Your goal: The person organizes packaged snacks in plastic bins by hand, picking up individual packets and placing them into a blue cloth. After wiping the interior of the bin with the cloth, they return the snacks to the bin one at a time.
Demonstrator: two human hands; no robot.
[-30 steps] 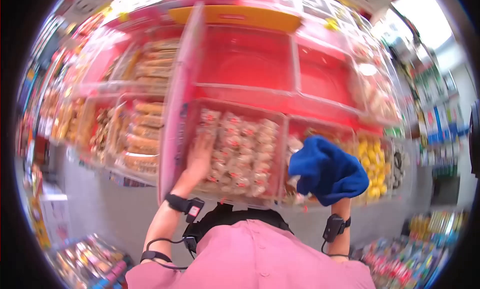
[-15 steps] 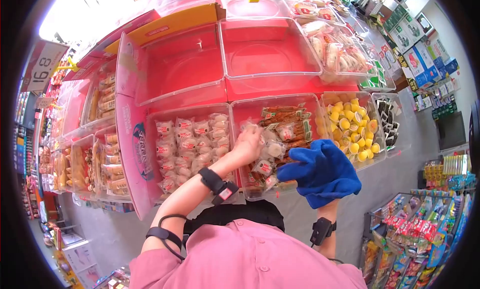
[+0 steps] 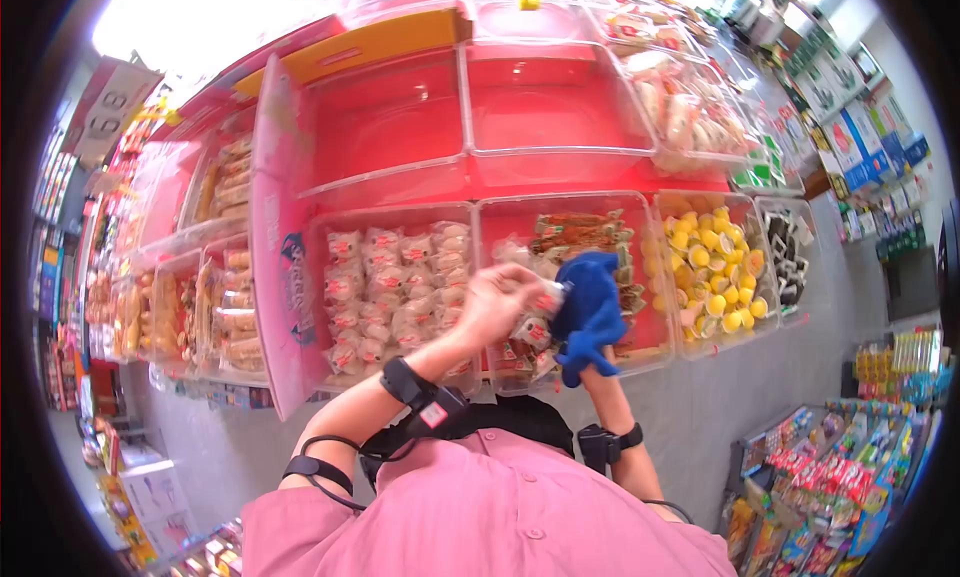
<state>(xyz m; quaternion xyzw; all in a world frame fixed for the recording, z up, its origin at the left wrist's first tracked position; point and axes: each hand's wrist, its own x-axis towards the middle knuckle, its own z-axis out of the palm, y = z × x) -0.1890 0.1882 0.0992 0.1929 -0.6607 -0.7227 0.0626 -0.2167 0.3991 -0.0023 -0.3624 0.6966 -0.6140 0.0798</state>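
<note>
My left hand (image 3: 497, 303) pinches a small white wrapped snack packet (image 3: 547, 296) above a clear bin (image 3: 648, 327). A blue cloth (image 3: 588, 312) covers my right hand (image 3: 600, 362), hiding most of its fingers; the hand is closed in the cloth. Cloth and packet meet, or nearly so, between my hands. Below them in the bin are more white packets (image 3: 530, 329) and brown stick-shaped snacks in clear wrappers (image 3: 575, 233). To the left, another bin holds rows of white wrapped packets (image 3: 385, 292).
On the right are bins of yellow-capped cups (image 3: 715, 267) and dark packets (image 3: 787, 252). A pink cardboard divider (image 3: 280, 237) stands at left. Red-lined trays (image 3: 550, 97) lie behind. A rack of colourful snacks (image 3: 830, 467) stands at lower right.
My left hand has lifted out of the bin with a white packet in its fingers. My right hand and the blue cloth have moved left to meet it.
</note>
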